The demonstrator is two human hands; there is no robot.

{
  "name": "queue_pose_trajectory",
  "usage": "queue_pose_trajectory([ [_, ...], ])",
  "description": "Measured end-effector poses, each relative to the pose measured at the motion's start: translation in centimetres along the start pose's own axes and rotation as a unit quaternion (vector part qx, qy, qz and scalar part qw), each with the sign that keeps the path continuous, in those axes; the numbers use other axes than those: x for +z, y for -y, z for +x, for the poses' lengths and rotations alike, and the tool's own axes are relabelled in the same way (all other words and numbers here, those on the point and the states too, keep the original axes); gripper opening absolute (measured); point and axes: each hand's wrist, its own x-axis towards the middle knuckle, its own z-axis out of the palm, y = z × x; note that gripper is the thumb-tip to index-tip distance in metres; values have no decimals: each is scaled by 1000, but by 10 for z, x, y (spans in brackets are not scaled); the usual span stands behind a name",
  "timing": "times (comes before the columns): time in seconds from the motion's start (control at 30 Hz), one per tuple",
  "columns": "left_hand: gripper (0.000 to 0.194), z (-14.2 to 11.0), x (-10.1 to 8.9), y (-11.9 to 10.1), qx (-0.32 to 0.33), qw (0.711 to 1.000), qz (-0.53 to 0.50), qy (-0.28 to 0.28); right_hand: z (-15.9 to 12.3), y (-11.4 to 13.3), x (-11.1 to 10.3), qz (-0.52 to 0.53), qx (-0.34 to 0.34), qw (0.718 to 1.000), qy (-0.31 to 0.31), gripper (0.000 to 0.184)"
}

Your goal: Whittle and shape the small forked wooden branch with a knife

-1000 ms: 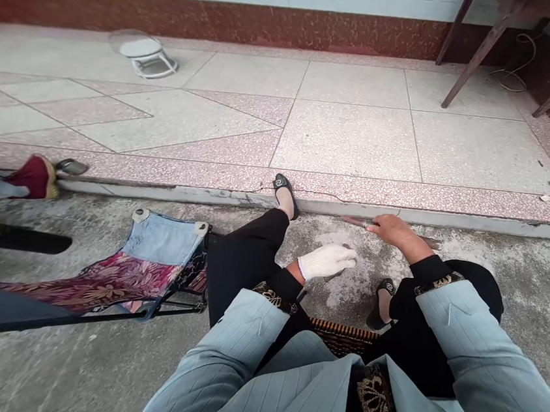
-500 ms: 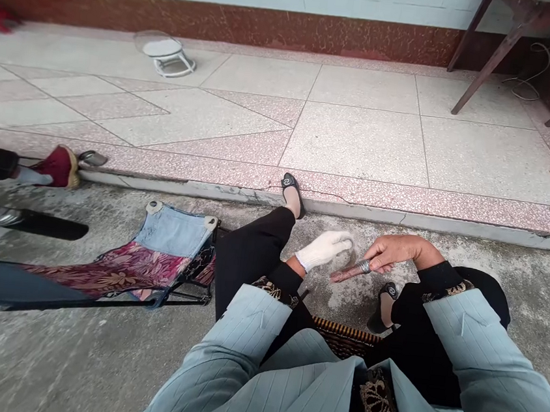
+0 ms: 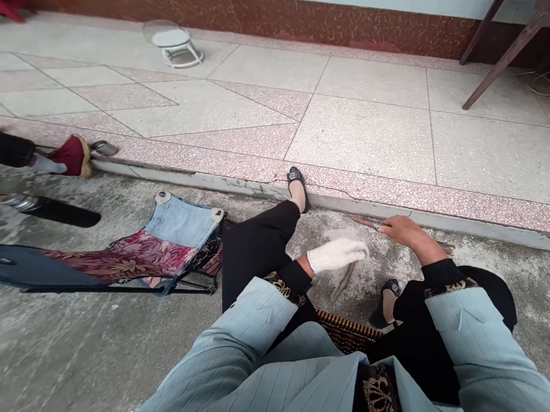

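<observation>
My left hand (image 3: pixel 336 255), in a white knitted glove, is closed with its fingers curled. A thin, tapered brownish piece (image 3: pixel 344 281) shows just below its fingertips; whether the fingers grip it is unclear. My bare right hand (image 3: pixel 400 231) is closed around a tool with a worn reddish-brown wooden handle (image 3: pixel 366 221) bound with metal wire. The handle end points left, near the step. A dark flat end (image 3: pixel 447 249) shows behind my right wrist, perhaps part of the same tool. The hands are apart, above the concrete between my feet.
A folding chair (image 3: pixel 152 252) with floral fabric stands at my left. Beyond it are a person's leg and red shoe (image 3: pixel 71 155) and a black-bladed tool (image 3: pixel 58 209). A raised tiled step (image 3: pixel 361 136) runs ahead, with a small white stool (image 3: pixel 177 42) and a wooden table leg (image 3: pixel 506 60).
My right hand has moved forward and right with the tool, swinging its handle end up toward the step. My left hand has shifted slightly right, and the brownish piece now shows below it.
</observation>
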Motion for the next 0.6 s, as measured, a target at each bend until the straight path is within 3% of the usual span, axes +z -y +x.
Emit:
queue_pose_trajectory([
  [0.1,29,-7,-16,0,-61,994,-36,-83,-3,-4,0,29,-41,991,127,35],
  [0.17,28,-11,-24,2,-79,984,-61,-146,-9,-2,-1,75,-106,969,209,39],
  [0.23,25,-12,-27,6,-71,978,-69,-183,-17,4,-2,115,-180,927,308,40],
  [0.33,24,-6,-21,11,-70,981,-61,-171,-29,17,-6,139,-245,866,414,38],
  [0.37,24,-3,-16,12,-70,983,-58,-159,-32,20,-8,149,-253,862,413,37],
  [0.43,24,3,-7,14,-67,988,-56,-131,-36,20,-13,195,-258,882,343,36],
  [0.53,27,8,3,15,-57,993,-70,-73,-33,12,-20,285,-219,923,135,39],
  [0.6,31,8,4,13,-46,995,-79,-46,-28,7,-22,297,-180,937,48,42],
])
